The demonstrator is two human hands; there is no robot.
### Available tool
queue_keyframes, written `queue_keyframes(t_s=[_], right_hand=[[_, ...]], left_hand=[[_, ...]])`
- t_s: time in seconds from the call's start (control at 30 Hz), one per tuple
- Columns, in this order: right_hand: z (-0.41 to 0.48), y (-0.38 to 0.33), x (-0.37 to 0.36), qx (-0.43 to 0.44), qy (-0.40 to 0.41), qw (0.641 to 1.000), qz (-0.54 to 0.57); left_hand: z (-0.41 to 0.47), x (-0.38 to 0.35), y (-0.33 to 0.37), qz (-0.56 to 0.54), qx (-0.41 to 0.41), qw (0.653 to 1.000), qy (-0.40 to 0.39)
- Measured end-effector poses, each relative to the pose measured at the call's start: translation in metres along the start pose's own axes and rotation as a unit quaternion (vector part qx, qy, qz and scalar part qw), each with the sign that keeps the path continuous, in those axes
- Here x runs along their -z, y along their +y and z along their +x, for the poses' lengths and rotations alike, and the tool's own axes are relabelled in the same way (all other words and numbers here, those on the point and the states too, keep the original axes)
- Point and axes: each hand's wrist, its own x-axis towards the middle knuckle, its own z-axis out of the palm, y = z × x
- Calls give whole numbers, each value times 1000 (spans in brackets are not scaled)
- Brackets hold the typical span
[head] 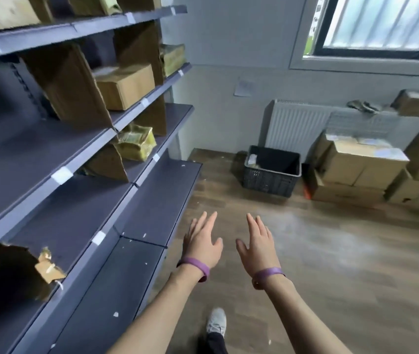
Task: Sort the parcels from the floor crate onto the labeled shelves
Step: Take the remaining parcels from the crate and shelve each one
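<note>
A dark plastic floor crate (271,180) stands by the far wall under the radiator, with a pale parcel (252,159) showing at its left inner corner. My left hand (202,242) and my right hand (258,245) are stretched out in front of me over the wooden floor, fingers spread, holding nothing. Each wrist has a purple band. The grey labeled shelves (57,175) run along the left. They carry a brown box (124,88), a yellow wrapped parcel (135,144) and cardboard dividers.
Stacked cardboard boxes (361,169) fill the right side beyond the crate. A white radiator (295,126) and a window (382,24) are on the far wall. The lowest shelf (157,205) juts out near my left hand. My shoe (217,321) is on the floor below.
</note>
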Motion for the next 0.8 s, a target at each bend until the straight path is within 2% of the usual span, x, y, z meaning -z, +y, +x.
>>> queue_keyframes(t_s=[0.13,0.4,0.63,0.8], right_hand=[[84,29,19,-26,25,999,-19],[241,65,61,-75,49,996,-29],[342,113,82,-118,47,992,-18],[436,158,96,-116,34,992,-27]], left_hand=[[92,-16,30,-6,-40,999,-18],[268,-29,82,-17,-64,996,-58],[381,-62,124,-1,-83,992,-99],[474,-91,157,4,-82,992,-93]])
